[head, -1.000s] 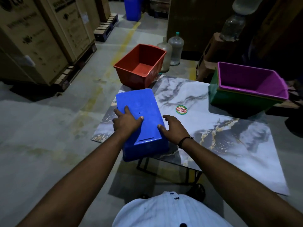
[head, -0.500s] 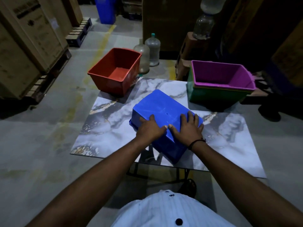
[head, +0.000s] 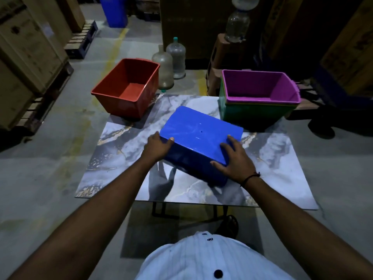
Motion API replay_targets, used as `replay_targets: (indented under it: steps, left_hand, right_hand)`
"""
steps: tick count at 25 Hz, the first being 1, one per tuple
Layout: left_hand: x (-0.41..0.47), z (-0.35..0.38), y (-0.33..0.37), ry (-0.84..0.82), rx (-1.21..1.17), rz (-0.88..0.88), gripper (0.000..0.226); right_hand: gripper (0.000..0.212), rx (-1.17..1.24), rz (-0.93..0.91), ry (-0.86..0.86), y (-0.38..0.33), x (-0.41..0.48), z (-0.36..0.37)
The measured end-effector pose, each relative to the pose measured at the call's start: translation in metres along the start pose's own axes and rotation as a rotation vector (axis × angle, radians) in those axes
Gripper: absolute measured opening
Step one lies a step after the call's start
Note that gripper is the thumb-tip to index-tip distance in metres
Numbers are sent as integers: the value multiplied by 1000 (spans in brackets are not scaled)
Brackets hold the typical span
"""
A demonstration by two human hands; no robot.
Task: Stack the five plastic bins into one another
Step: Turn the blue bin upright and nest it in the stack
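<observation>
While upside down, blue bin (head: 198,136) sits mid-table (head: 282,168) | left hand (head: 156,147), right hand (head: 235,161) both clamped on its near corners | red bin (head: 121,102) at 11 o'clock | purple bin (head: 260,85) at 1 o'clock

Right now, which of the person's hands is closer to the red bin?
Left. The left hand grips the blue bin's near-left corner, just below the red bin. The right hand holds the near-right corner, farther away, nearer the purple bin.
</observation>
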State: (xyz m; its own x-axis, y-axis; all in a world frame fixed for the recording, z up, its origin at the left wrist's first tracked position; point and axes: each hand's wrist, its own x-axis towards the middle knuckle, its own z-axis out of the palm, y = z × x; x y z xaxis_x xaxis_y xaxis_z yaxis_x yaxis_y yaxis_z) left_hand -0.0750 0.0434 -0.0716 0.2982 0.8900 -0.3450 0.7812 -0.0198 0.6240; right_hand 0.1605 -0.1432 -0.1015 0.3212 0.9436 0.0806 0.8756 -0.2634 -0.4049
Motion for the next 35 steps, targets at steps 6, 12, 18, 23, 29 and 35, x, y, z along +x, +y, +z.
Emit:
replay_targets:
  steps: [6, 12, 18, 23, 29, 35]
  left_hand:
    - [-12, 21, -22, -153, -163, 60, 56]
    - [-13, 22, -14, -153, -208, 111, 67]
    - [-6, -2, 4, -26, -358, 221, 52]
    - [7, -35, 19, 30, -528, 364, 46]
    - [11, -41, 24, -42, -481, 463, 62]
    - [-2, -32, 5, 45, -355, 432, 48]
  right_hand:
    - [80, 346, 304, 175, 25, -14, 0]
    - [100, 569, 495, 255, 11, -9, 4]
    - [74, 619, 469, 388, 4, 0, -20]
    - [59, 696, 402, 605, 1, 23, -54]
    - [49, 612, 310, 531, -10, 44, -59]
    - [63, 500, 341, 492, 3, 32, -39]
